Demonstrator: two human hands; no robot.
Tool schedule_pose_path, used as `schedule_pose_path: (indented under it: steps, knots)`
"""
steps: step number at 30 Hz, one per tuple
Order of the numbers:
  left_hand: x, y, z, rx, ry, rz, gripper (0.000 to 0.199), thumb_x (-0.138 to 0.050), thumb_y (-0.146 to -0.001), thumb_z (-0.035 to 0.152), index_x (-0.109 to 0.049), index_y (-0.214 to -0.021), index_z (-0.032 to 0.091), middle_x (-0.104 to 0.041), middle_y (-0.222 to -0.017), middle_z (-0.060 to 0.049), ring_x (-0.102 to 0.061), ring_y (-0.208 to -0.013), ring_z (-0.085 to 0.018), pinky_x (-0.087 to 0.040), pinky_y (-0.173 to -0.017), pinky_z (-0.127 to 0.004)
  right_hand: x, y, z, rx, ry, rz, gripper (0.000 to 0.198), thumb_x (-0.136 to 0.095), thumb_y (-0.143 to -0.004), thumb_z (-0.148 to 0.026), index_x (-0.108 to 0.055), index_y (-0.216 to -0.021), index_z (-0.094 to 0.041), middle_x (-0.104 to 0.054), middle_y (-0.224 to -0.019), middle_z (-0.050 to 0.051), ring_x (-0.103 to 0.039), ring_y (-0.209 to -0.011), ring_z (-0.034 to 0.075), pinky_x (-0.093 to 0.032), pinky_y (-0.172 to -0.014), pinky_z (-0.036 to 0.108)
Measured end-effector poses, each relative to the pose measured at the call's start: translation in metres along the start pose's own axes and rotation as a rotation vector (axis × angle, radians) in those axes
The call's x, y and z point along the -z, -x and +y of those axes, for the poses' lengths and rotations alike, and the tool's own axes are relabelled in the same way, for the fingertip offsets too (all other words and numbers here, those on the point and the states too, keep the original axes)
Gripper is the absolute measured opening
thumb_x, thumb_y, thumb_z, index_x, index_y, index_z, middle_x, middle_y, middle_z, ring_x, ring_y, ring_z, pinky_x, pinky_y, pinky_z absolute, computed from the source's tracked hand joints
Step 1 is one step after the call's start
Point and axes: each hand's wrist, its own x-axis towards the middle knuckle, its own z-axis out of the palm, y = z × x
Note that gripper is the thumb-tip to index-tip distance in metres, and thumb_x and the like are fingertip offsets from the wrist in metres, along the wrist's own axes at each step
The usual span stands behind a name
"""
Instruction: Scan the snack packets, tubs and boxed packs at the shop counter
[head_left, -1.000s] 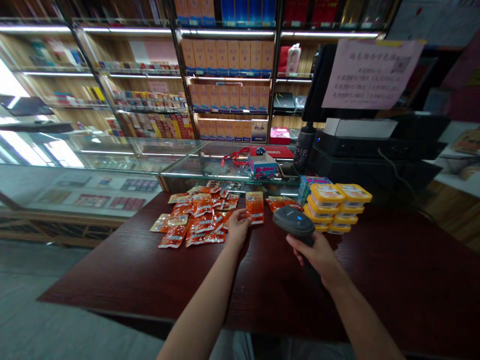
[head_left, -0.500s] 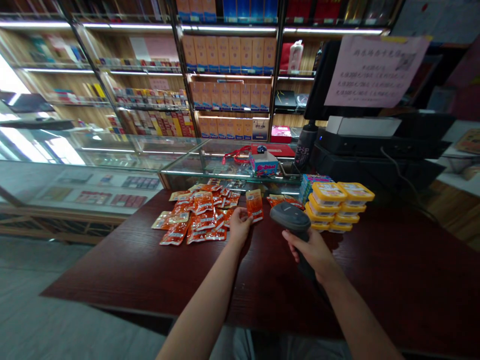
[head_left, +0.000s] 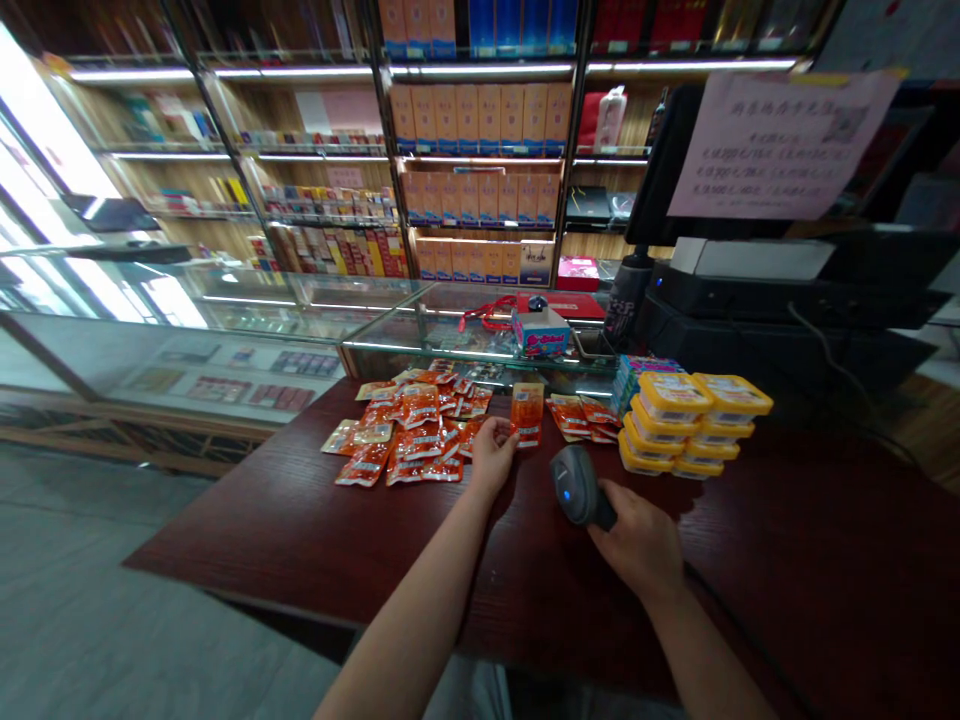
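Note:
My left hand (head_left: 494,452) is closed on the lower left edge of an orange snack packet (head_left: 527,414), which it holds up with the flat face towards me. A pile of similar orange packets (head_left: 420,430) lies just left of that hand. In my right hand (head_left: 637,535) is a dark grey barcode scanner (head_left: 574,487), gripped by its handle, with a small blue light lit on its head. The scanner head is apart from the packet, to its lower right. A smaller group of orange packets (head_left: 581,415) lies beyond the scanner.
Stacked yellow-lidded tubs (head_left: 671,420) stand on the right of the dark wooden counter (head_left: 300,540), with colourful boxes (head_left: 634,380) behind them. A monitor (head_left: 667,170) bearing a paper notice stands at the back right. Glass display cases (head_left: 375,335) border the counter's far side.
My right hand has turned the scanner, so its head tilts down and its blue light shows. My left hand still holds the packet. The whole view has shifted slightly.

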Motion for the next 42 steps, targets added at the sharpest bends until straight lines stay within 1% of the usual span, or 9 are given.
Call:
schedule_pose_path:
  steps: [3,6,12,17,24,32,35,37,42]
  knots:
    - [-0.001,-0.004,0.007,-0.045,-0.064,0.041,0.012,-0.062,-0.069,0.018,-0.055,-0.079,0.016,-0.061,-0.077,-0.001,-0.060,-0.072,-0.013,-0.048,-0.069,-0.025,-0.003,0.001,0.004,0.029,0.008,-0.003,0.029,-0.058,-0.075,-0.022,-0.060,-0.105,-0.020,-0.070,-0.098,0.005,-0.064,-0.085,0.021,-0.042,-0.072,0.029]
    - [0.005,-0.016,0.024,-0.069,-0.152,0.159,0.009,-0.061,-0.070,0.020,-0.056,-0.078,0.017,-0.061,-0.076,-0.001,-0.060,-0.070,-0.013,-0.048,-0.067,-0.024,-0.004,0.001,0.006,0.037,0.017,-0.018,0.029,-0.057,-0.077,-0.023,-0.060,-0.105,-0.021,-0.070,-0.097,0.004,-0.065,-0.084,0.020,-0.043,-0.072,0.029]
    - [0.055,-0.040,0.059,0.087,-0.482,0.353,0.009,-0.062,-0.067,0.020,-0.058,-0.074,0.015,-0.060,-0.064,0.001,-0.058,-0.061,-0.013,-0.045,-0.060,-0.024,-0.005,0.002,0.006,0.038,0.013,-0.004,0.030,-0.058,-0.076,-0.022,-0.060,-0.106,-0.020,-0.070,-0.098,0.005,-0.064,-0.086,0.020,-0.042,-0.073,0.028]
    - [0.086,-0.034,0.066,0.219,-0.733,0.357,0.009,-0.061,-0.067,0.020,-0.061,-0.073,0.014,-0.063,-0.066,-0.001,-0.060,-0.063,-0.016,-0.044,-0.060,-0.025,-0.004,0.003,0.004,0.029,0.012,0.005,0.031,-0.060,-0.074,-0.022,-0.061,-0.105,-0.021,-0.070,-0.095,0.004,-0.064,-0.085,0.020,-0.042,-0.073,0.028]
    - [0.079,-0.015,0.070,0.154,-1.187,0.348,0.018,-0.053,-0.079,0.027,-0.062,-0.090,0.017,-0.067,-0.093,-0.010,-0.063,-0.088,-0.026,-0.045,-0.072,-0.033,-0.003,0.003,0.003,0.030,0.028,-0.017,0.028,-0.056,-0.077,-0.024,-0.061,-0.104,-0.021,-0.070,-0.094,0.003,-0.064,-0.083,0.019,-0.042,-0.071,0.028]
    - [0.075,-0.007,0.068,0.035,-1.426,0.325,0.022,-0.049,-0.083,0.031,-0.061,-0.096,0.018,-0.060,-0.100,-0.012,-0.059,-0.088,-0.027,-0.045,-0.070,-0.034,-0.005,0.003,0.005,0.036,0.028,-0.002,0.027,-0.056,-0.078,-0.027,-0.061,-0.104,-0.021,-0.070,-0.093,0.003,-0.065,-0.081,0.020,-0.042,-0.069,0.029]
    - [0.069,-0.004,0.070,-0.105,-1.461,0.280,0.022,-0.048,-0.084,0.029,-0.062,-0.097,0.017,-0.059,-0.100,-0.012,-0.055,-0.094,-0.027,-0.044,-0.078,-0.036,-0.006,0.003,0.006,0.040,0.010,0.007,0.027,-0.056,-0.077,-0.026,-0.061,-0.103,-0.021,-0.070,-0.093,0.003,-0.064,-0.082,0.019,-0.042,-0.069,0.029]
    - [0.061,-0.001,0.073,-0.211,-1.450,0.177,0.023,-0.047,-0.085,0.028,-0.063,-0.098,0.018,-0.059,-0.102,-0.012,-0.053,-0.098,-0.027,-0.043,-0.084,-0.038,-0.006,0.003,0.007,0.035,0.007,0.013,0.027,-0.055,-0.077,-0.026,-0.061,-0.104,-0.021,-0.070,-0.094,0.004,-0.064,-0.082,0.019,-0.042,-0.070,0.028]
    - [0.042,0.002,0.064,-0.478,-1.265,-0.400,0.025,-0.049,-0.086,0.028,-0.065,-0.106,0.027,-0.061,-0.118,-0.006,-0.047,-0.118,-0.025,-0.030,-0.105,-0.044,-0.003,0.003,0.007,0.024,0.000,0.015,0.028,-0.055,-0.077,-0.024,-0.061,-0.104,-0.021,-0.070,-0.097,0.004,-0.064,-0.083,0.019,-0.042,-0.072,0.028]
